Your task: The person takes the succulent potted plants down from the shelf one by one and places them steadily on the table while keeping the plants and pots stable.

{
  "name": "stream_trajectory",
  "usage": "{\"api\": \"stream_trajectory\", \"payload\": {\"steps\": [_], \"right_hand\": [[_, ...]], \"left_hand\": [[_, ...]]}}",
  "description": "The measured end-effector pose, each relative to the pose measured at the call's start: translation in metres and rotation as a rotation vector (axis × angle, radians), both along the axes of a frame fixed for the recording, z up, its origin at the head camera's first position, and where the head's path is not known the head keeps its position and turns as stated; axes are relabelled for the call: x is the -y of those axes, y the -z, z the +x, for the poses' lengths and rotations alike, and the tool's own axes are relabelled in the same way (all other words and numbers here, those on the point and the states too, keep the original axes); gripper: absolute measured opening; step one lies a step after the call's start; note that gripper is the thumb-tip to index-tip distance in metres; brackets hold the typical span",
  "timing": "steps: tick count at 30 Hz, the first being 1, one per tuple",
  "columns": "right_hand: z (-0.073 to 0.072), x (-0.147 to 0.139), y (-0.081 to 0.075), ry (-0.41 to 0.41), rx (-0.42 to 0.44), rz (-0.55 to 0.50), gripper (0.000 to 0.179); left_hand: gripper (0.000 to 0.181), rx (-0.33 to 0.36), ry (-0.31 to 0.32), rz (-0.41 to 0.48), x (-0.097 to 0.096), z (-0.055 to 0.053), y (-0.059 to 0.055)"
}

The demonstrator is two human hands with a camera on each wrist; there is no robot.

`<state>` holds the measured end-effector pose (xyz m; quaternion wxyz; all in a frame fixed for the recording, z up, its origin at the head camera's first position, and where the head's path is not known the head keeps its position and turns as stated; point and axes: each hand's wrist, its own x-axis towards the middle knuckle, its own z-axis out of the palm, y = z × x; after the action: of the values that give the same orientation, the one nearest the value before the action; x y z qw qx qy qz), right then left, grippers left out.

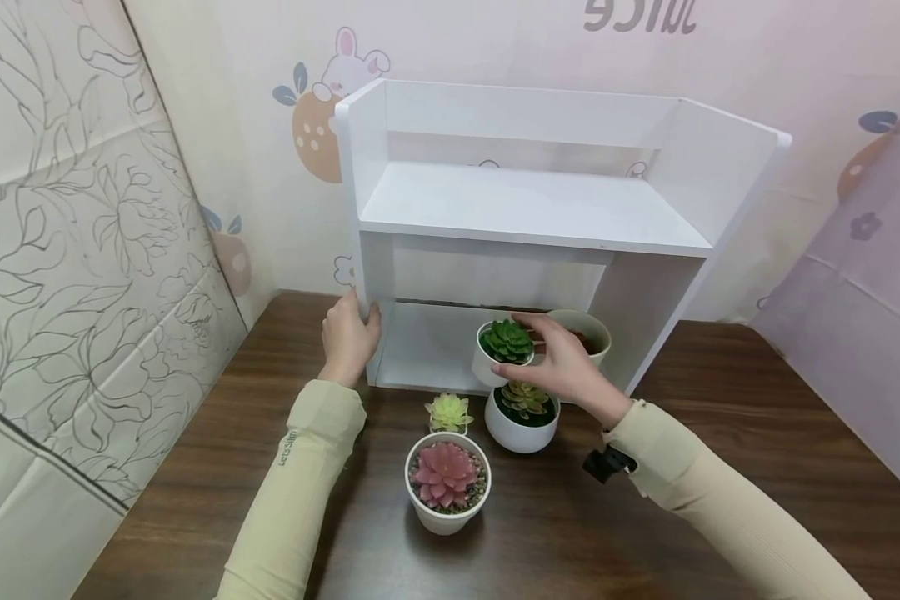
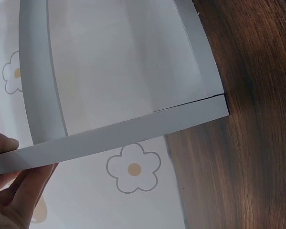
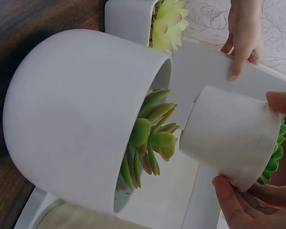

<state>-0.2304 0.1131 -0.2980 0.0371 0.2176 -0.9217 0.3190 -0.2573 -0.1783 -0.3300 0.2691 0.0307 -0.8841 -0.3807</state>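
Observation:
My right hand (image 1: 566,362) pinches a small white pot with a dark green succulent (image 1: 508,342) between thumb and fingers. In the right wrist view that pot (image 3: 231,136) is held near its rim, close to a larger round white pot with a green succulent (image 3: 68,119). The round pot (image 1: 521,432) stands on the table at the front of a white two-tier shelf (image 1: 532,208). At the shelf's left side, my left hand (image 1: 350,340) grips the upright panel; the left wrist view shows thumb and fingers on either side of the panel edge (image 2: 119,136).
A pink succulent in a white pot (image 1: 446,483) stands on the dark wooden table (image 1: 607,542). Behind it is a small pale yellow-green succulent (image 1: 448,412). A cream pot (image 1: 596,333) stands in the lower shelf, partly behind my right hand. A patterned wall rises behind.

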Motion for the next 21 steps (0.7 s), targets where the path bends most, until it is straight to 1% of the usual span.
{"api": "stream_trajectory", "payload": {"steps": [7,21], "right_hand": [[0.008,-0.007,0.001,-0.039,-0.032,-0.024,0.080],[0.024,-0.020,0.002,-0.079,-0.053,-0.025,0.075]], "left_hand": [[0.030,-0.019,0.002,0.002,0.000,0.000,0.001],[0.030,-0.007,0.003,0.001,0.000,0.001,0.000]]}}
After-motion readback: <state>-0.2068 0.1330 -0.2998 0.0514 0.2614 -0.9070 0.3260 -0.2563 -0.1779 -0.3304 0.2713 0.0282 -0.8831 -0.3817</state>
